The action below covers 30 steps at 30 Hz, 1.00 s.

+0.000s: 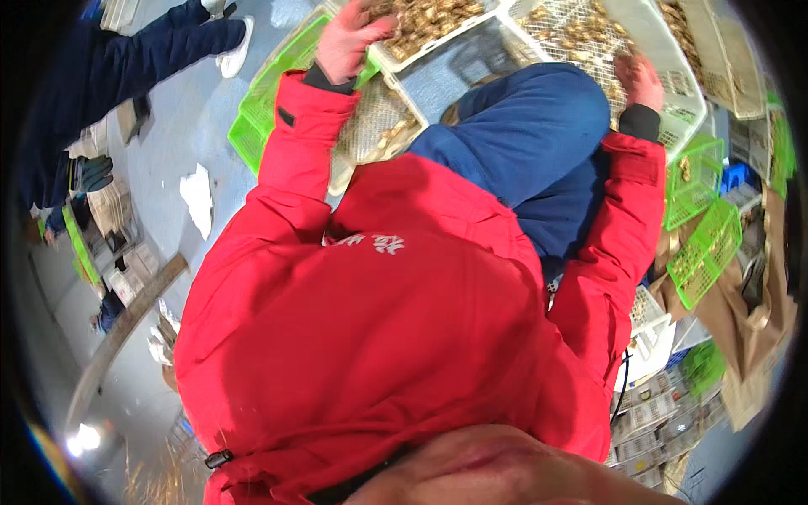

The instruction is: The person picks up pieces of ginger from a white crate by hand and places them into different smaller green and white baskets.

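Clock with 12 at top of frame. Red jacket (396, 337) takes up most of the view, blue trousers (539, 109) next, bent knee near 2 o'clock, between the arms. Pale crate wall (677, 93) at 2, green crate (252, 118) between 10 and 11, beside the left forearm.

Left white tray (438, 48) at 12, cut by the top edge – near rim slants 2 to 8, full long axis not readable. Right mesh tray (539, 42) near 1; can't tell if it's one piece with the pale crate wall.

Left hand (349, 38) at the left side of the left tray, thumb and fingers look parted; can't tell if anything is pinched. Right hand (640, 80) at the far right of the mesh, fingers blurred, grip not readable.

Smallest: brown pieces (433, 21), dense in the left tray, sparser on the mesh. Key relation, my read – pieces sit inboard of both hands: dense pile at 3 from the left hand, which is nearer it; sparse spread at 10 from the right, which is nearer that one
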Motion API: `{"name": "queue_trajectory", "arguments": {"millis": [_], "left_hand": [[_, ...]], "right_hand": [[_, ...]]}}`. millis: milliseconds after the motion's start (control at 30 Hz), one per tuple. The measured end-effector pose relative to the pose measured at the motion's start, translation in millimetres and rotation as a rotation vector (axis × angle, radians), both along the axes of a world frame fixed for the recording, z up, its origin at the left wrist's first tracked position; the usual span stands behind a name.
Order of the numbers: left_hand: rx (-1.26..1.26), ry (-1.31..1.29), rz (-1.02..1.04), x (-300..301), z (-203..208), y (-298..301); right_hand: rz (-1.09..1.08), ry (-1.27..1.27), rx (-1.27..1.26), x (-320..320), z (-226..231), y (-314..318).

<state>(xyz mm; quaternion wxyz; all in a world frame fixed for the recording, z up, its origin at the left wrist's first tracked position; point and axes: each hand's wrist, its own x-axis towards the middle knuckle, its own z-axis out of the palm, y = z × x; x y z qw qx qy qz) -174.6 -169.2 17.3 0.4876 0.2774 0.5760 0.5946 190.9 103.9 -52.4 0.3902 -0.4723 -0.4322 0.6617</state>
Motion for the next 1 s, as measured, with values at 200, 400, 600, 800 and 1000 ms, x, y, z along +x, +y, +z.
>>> {"name": "queue_trajectory", "arguments": {"millis": [200, 400, 600, 800, 1000], "left_hand": [[-0.215, -0.146, 0.271, -25.5, -59.3, -185.9], [-0.322, -0.613, 0.262, 36.8, -179.5, -304.4], [-0.28, -0.541, 0.359, 49.7, -188.8, -276.2], [-0.222, -0.46, 0.285, 34.1, -158.9, -250.3], [-0.36, -0.184, 0.188, 40.9, -144.6, -189.6]], "right_hand": [[0.117, -0.039, -0.013, 37.6, 6.0, 15.8], [0.107, -0.105, -0.028, 21.1, -14.5, 22.1], [0.034, -0.144, -0.033, 40.5, -21.7, 33.5], [0.029, -0.224, -0.069, 24.0, -17.1, 20.0], [-0.114, -0.134, -0.155, 63.2, -14.6, 36.5]]}}
